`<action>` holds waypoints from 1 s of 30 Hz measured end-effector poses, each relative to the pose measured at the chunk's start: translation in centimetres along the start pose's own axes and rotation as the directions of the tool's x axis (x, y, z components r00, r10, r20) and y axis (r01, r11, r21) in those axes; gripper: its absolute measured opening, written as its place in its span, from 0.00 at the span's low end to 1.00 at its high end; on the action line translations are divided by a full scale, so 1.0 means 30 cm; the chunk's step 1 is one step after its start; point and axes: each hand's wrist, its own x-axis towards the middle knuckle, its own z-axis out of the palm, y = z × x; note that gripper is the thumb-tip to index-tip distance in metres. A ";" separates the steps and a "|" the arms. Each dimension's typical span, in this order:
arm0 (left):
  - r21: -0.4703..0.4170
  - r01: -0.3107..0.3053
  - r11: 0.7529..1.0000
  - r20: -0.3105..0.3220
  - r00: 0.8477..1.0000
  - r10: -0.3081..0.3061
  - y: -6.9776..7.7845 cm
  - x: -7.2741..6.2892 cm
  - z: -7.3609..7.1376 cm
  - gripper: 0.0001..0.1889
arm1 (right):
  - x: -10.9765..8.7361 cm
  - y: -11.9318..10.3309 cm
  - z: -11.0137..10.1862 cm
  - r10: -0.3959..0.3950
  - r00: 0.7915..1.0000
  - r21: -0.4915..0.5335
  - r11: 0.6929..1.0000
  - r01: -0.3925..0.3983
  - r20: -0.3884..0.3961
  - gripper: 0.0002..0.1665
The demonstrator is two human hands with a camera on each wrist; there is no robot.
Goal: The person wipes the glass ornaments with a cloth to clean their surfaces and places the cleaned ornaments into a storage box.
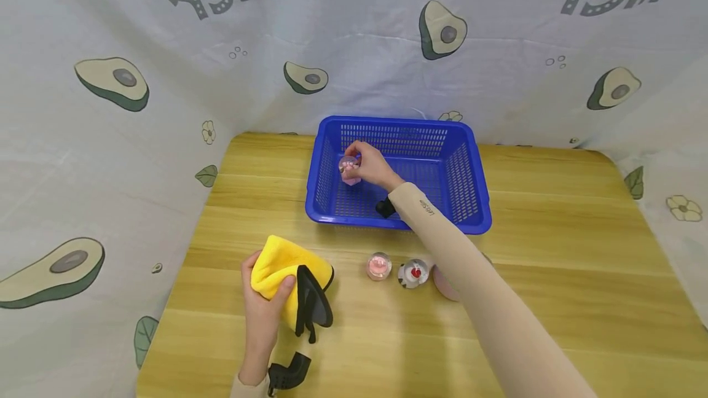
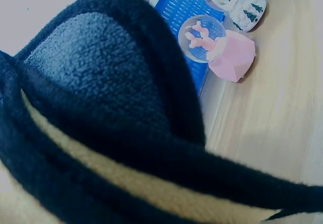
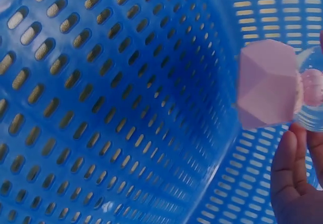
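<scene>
My right hand grips a small snow globe by its clear dome, inside the left part of a blue plastic basket. In the right wrist view the globe's faceted pink base points away from the fingers, with the basket's slotted wall around it. My left hand holds a folded yellow and dark grey cloth over the table, thumb on top. The cloth's black-edged grey side fills much of the left wrist view.
In front of the basket stand a snow globe with a pink base and a white one with a Santa figure. A pink object is partly hidden under my right forearm. Behind the wooden table hangs an avocado-print curtain.
</scene>
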 end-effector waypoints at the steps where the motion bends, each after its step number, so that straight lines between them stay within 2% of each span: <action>1: -0.003 0.000 1.000 0.001 1.000 0.000 0.000 -0.002 0.001 0.29 | 0.002 0.001 0.004 0.008 1.000 -0.014 1.000 -0.008 0.005 0.26; 9: -0.023 0.007 1.000 0.000 1.000 -0.007 0.004 -0.009 0.014 0.30 | 0.008 0.020 0.021 0.021 0.998 -0.128 0.992 -0.013 0.062 0.27; 20: -0.024 0.001 1.000 0.007 1.000 -0.001 0.001 -0.009 0.025 0.30 | 0.005 0.011 -0.004 0.027 0.992 -0.178 0.984 -0.005 0.123 0.25; 24: -0.034 0.000 0.999 0.015 1.000 0.001 -0.001 -0.009 0.028 0.30 | -0.008 -0.022 -0.063 0.057 0.993 -0.097 0.994 -0.047 0.101 0.31; 27: -0.038 -0.006 0.999 0.020 1.000 0.006 -0.002 -0.008 0.029 0.30 | -0.031 -0.072 -0.130 0.058 0.997 0.062 0.996 -0.061 0.042 0.31; 30: -0.034 -0.013 0.999 0.019 1.000 0.013 -0.002 -0.006 0.029 0.30 | -0.068 -0.124 -0.194 0.023 0.999 0.253 0.967 -0.016 -0.027 0.28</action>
